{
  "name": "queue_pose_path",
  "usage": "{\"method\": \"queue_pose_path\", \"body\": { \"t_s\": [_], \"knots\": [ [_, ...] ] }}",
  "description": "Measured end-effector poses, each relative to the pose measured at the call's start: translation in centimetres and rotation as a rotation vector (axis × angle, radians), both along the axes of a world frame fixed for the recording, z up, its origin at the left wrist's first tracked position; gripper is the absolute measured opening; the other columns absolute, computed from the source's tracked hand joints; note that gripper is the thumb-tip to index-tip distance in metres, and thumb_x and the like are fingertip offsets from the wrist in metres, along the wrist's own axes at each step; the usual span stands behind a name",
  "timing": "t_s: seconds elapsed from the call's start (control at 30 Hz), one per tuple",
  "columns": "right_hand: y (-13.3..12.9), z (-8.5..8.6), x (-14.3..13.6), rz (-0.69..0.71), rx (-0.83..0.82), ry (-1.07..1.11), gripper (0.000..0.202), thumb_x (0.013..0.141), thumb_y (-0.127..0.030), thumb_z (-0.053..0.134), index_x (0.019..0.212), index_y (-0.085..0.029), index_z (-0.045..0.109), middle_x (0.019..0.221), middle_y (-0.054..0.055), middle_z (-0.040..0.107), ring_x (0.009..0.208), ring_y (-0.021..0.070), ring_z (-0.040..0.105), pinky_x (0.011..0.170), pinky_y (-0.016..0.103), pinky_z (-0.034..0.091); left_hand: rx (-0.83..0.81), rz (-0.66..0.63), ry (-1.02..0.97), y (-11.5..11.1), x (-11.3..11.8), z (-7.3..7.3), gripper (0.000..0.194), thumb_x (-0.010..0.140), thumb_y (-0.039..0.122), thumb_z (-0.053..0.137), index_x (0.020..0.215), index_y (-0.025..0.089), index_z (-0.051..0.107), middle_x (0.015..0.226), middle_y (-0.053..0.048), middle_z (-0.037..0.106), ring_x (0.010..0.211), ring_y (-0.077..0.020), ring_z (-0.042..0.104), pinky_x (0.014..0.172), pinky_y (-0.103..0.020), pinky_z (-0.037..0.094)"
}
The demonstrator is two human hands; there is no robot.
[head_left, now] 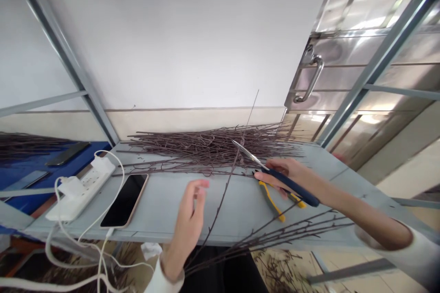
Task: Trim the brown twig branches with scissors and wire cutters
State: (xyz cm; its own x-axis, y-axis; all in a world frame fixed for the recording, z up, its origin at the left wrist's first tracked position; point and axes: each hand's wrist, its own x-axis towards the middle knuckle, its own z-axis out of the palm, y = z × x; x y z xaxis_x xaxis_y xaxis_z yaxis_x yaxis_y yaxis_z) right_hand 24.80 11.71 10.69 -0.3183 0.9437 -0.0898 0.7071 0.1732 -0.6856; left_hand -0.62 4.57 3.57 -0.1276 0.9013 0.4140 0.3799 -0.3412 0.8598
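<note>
My right hand (287, 174) grips a pair of scissors (292, 187) by the dark blue handle, its silver blades pointing up and left. The blades reach a long thin twig (225, 187) that slants upward over the shelf; I cannot tell whether they touch. Under that hand lie pliers (271, 201) with yellow handles, partly hidden. My left hand (190, 215) hovers over the front edge, fingers curved but apart from the thumb, nothing visible between them. Several more twigs (275, 238) fan out across the front edge and my lap.
A pile of dark twigs (206, 144) lies along the back of the grey shelf (165, 210). At left are a phone (124, 201), a white power strip (84, 192) and loose cables. Metal posts (385, 59) frame both sides; a wall stands behind.
</note>
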Motion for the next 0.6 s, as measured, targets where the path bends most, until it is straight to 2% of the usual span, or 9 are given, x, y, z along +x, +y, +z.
{"method": "queue_pose_path", "body": {
  "t_s": [0.07, 0.1, 0.17, 0.33, 0.4, 0.47, 0.6],
  "knots": [
    [0.1, -0.2, 0.1, 0.002, -0.012, 0.012, 0.043, 0.073, -0.058, 0.062, 0.062, -0.022, 0.041, 0.045, -0.007, 0.050, 0.041, 0.0125, 0.054, 0.048, 0.025, 0.042, -0.212, -0.227, -0.095, 3.0, 1.5, 0.3, 0.032, 0.094, 0.041, 0.041, 0.113, 0.020, 0.055, 0.111, -0.008, 0.063, 0.093, -0.0165, 0.059, 0.085, -0.032, 0.046],
    [0.2, -0.3, 0.1, 0.001, -0.013, 0.017, 0.043, 0.073, -0.059, 0.062, 0.062, -0.022, 0.042, 0.046, -0.007, 0.050, 0.041, 0.0123, 0.054, 0.048, 0.024, 0.042, -0.258, -0.349, -0.137, 4.2, 2.3, 0.5, 0.034, 0.093, 0.043, 0.042, 0.117, 0.020, 0.052, 0.112, -0.008, 0.062, 0.091, -0.0155, 0.059, 0.084, -0.032, 0.046],
    [0.4, -0.5, 0.1, -0.006, -0.016, 0.021, 0.045, 0.072, -0.061, 0.063, 0.062, -0.022, 0.041, 0.047, -0.007, 0.049, 0.041, 0.0121, 0.053, 0.046, 0.024, 0.040, -0.302, -0.504, -0.279, 5.9, 3.4, 0.9, 0.040, 0.092, 0.049, 0.039, 0.116, 0.018, 0.048, 0.101, -0.007, 0.063, 0.069, -0.0119, 0.058, 0.066, -0.027, 0.046],
    [1.3, -1.3, 0.3, -0.014, -0.037, 0.022, 0.046, 0.072, -0.062, 0.062, 0.061, -0.022, 0.041, 0.047, -0.007, 0.047, 0.041, 0.0120, 0.053, 0.045, 0.024, 0.038, -0.311, -0.663, -0.403, 7.3, 4.2, 1.5, 0.045, 0.088, 0.053, 0.045, 0.111, 0.015, 0.050, 0.073, 0.001, 0.059, 0.046, -0.0065, 0.047, 0.046, -0.021, 0.038],
    [1.6, -1.7, 0.3, -0.010, -0.042, 0.028, 0.045, 0.073, -0.061, 0.061, 0.062, -0.022, 0.042, 0.047, -0.006, 0.048, 0.042, 0.0126, 0.053, 0.045, 0.024, 0.037, -0.322, -0.676, -0.415, 7.3, 4.4, 1.7, 0.046, 0.089, 0.053, 0.043, 0.112, 0.015, 0.053, 0.062, 0.005, 0.052, 0.036, -0.0042, 0.034, 0.036, -0.019, 0.026],
    [1.8, -2.0, 0.3, -0.007, -0.034, 0.026, 0.043, 0.074, -0.059, 0.061, 0.063, -0.022, 0.044, 0.047, -0.006, 0.049, 0.042, 0.0133, 0.053, 0.046, 0.025, 0.038, -0.301, -0.617, -0.414, 7.2, 4.7, 1.9, 0.044, 0.090, 0.051, 0.042, 0.111, 0.015, 0.055, 0.055, 0.008, 0.046, 0.034, -0.0035, 0.026, 0.034, -0.019, 0.019],
    [1.7, -2.4, 0.3, 0.007, -0.027, 0.044, 0.038, 0.076, -0.056, 0.062, 0.069, -0.021, 0.047, 0.046, -0.006, 0.049, 0.045, 0.0132, 0.052, 0.049, 0.025, 0.040, -0.268, -0.519, -0.371, 6.9, 5.1, 2.1, 0.037, 0.091, 0.046, 0.044, 0.105, 0.015, 0.060, 0.051, 0.008, 0.043, 0.038, -0.0046, 0.027, 0.038, -0.019, 0.021]
  ]
}}
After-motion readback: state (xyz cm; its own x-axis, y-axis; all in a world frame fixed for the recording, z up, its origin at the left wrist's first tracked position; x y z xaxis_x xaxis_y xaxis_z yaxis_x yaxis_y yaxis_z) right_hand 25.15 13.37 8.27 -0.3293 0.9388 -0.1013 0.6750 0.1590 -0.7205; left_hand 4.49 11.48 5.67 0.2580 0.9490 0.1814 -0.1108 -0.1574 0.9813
